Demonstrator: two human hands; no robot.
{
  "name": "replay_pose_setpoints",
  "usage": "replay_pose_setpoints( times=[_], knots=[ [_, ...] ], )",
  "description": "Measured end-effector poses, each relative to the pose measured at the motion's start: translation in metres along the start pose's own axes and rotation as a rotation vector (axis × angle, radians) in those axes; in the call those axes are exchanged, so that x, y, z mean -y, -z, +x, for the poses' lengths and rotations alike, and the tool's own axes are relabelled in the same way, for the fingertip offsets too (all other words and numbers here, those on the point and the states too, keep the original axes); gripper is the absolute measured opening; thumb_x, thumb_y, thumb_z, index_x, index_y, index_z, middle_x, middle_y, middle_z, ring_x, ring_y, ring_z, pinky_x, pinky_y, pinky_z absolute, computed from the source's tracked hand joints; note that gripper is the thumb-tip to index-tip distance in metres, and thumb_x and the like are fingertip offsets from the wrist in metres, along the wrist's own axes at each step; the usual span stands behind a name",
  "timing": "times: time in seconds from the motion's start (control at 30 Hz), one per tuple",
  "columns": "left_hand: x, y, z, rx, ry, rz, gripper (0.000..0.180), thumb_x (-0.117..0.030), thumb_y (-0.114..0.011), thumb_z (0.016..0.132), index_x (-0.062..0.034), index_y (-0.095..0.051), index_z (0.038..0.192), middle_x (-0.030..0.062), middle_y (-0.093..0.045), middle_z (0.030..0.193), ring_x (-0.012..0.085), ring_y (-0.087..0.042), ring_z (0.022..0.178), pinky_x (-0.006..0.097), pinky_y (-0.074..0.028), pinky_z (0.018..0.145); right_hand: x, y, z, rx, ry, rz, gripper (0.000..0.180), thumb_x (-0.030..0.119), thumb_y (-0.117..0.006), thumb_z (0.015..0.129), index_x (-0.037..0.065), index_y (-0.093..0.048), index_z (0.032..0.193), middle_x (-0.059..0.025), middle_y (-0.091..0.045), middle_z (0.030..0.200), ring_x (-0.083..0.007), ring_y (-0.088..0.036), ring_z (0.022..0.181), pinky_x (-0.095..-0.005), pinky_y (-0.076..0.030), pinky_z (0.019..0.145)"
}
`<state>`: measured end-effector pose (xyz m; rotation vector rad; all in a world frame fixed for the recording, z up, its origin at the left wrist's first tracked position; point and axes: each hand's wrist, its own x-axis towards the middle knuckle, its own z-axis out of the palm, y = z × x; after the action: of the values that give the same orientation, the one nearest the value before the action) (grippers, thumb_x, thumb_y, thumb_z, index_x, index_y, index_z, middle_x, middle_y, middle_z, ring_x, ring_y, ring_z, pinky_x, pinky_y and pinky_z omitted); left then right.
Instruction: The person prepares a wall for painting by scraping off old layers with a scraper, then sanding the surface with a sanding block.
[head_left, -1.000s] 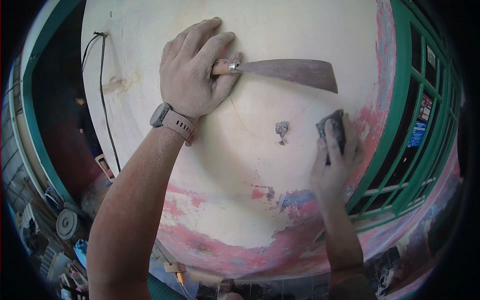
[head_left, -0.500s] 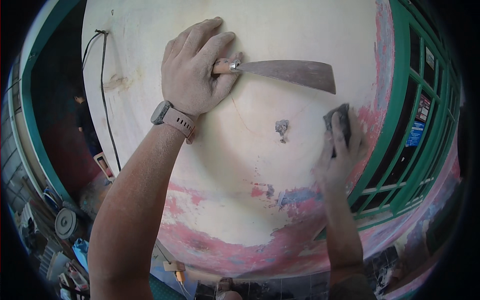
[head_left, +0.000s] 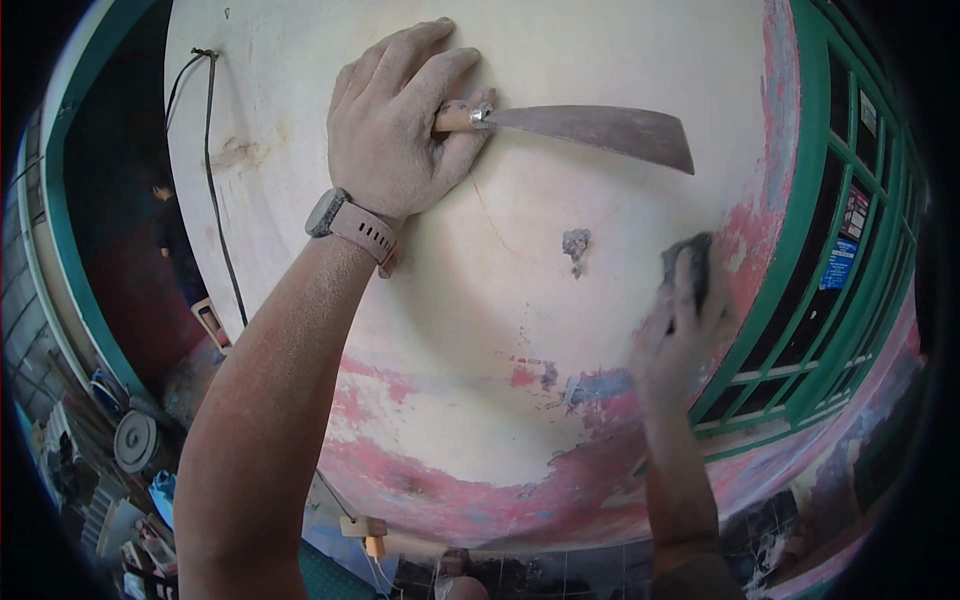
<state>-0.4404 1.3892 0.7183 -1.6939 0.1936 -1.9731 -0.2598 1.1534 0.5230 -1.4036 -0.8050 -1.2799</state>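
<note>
My left hand (head_left: 400,130), coated in pale dust, leans against the wall (head_left: 450,320) at the upper middle. It grips the short wooden handle of a putty knife (head_left: 600,134), whose flared grey blade points right. Lower and to the right, my right hand (head_left: 685,335) is blurred by motion. Its fingers press a dark grey sanding pad (head_left: 688,270) to the wall; the pad's exact make is unclear. Between the hands, the cream surface has a rough grey patch (head_left: 575,248). Below it, cream paint gives way to worn pink and blue-grey areas.
A green window frame (head_left: 770,310) borders the wall on the right. At left, a black cable (head_left: 212,180) hangs down the wall. Beyond it, a person (head_left: 172,235) stands in a dark doorway. A socket block with an orange plug (head_left: 375,546) lies below.
My right hand and the sanding pad have shifted slightly downward against the wall. My left hand keeps its grip on the putty knife; the view has shifted a little.
</note>
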Motion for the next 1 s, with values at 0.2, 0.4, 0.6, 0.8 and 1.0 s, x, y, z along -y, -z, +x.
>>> replay_pose_setpoints(
  times=[0.2, 0.4, 0.6, 0.8, 1.0],
  knots=[
    [-0.001, -0.001, 0.003, -0.048, 0.004, -0.021, 0.029, -0.033, -0.075, 0.085, -0.0146, -0.074, 0.107, 0.0066, -0.069, 0.125, 0.026, -0.065, 0.114, 0.04, -0.05, 0.096, 0.017, 0.018, -0.141, 0.448, 0.767, -0.189, 0.035, 0.029, -0.073, 0.093, 0.024, -0.076, 0.128, 0.007, -0.061, 0.144, -0.0203, -0.054, 0.11, -0.044, -0.038, 0.099],
    [-0.002, 0.003, 0.003, 0.012, -0.001, -0.013, 0.031, -0.033, -0.074, 0.09, -0.0132, -0.076, 0.113, 0.0099, -0.069, 0.13, 0.0263, -0.067, 0.114, 0.04, -0.05, 0.097, -0.024, 0.018, -0.024, 0.313, 0.392, -0.324, 0.044, 0.015, -0.058, 0.099, 0.013, -0.065, 0.142, -0.0145, -0.054, 0.151, -0.0303, -0.053, 0.122, -0.048, -0.042, 0.1],
    [-0.003, 0.001, 0.004, -0.04, -0.005, -0.033, 0.028, -0.031, -0.075, 0.086, -0.0138, -0.074, 0.107, 0.0076, -0.069, 0.127, 0.0267, -0.066, 0.113, 0.041, -0.05, 0.093, 0.015, 0.014, -0.046, 0.295, 0.085, 0.101, 0.041, 0.021, -0.056, 0.099, 0.015, -0.067, 0.139, -0.0141, -0.053, 0.152, -0.0321, -0.044, 0.133, -0.0463, -0.039, 0.107],
    [-0.005, 0.003, 0.006, -0.019, 0.016, -0.018, 0.029, -0.032, -0.077, 0.085, -0.0135, -0.075, 0.107, 0.0087, -0.069, 0.126, 0.0271, -0.066, 0.113, 0.04, -0.05, 0.094, -0.008, 0.044, -0.056, 0.521, 0.703, -0.193, 0.044, 0.022, -0.059, 0.096, 0.019, -0.067, 0.139, -0.0059, -0.056, 0.151, -0.0284, -0.05, 0.128, -0.0483, -0.039, 0.108],
    [-0.008, 0.004, 0.004, 0.025, 0.058, -0.019, 0.028, -0.03, -0.073, 0.091, -0.0122, -0.076, 0.112, 0.0104, -0.068, 0.131, 0.027, -0.066, 0.118, 0.042, -0.049, 0.1, -0.023, 0.015, 0.039, -0.033, 0.285, -0.291, 0.045, 0.018, -0.062, 0.097, 0.009, -0.063, 0.141, -0.0172, -0.053, 0.151, -0.0422, -0.051, 0.132, -0.0558, -0.038, 0.11]
  ],
)
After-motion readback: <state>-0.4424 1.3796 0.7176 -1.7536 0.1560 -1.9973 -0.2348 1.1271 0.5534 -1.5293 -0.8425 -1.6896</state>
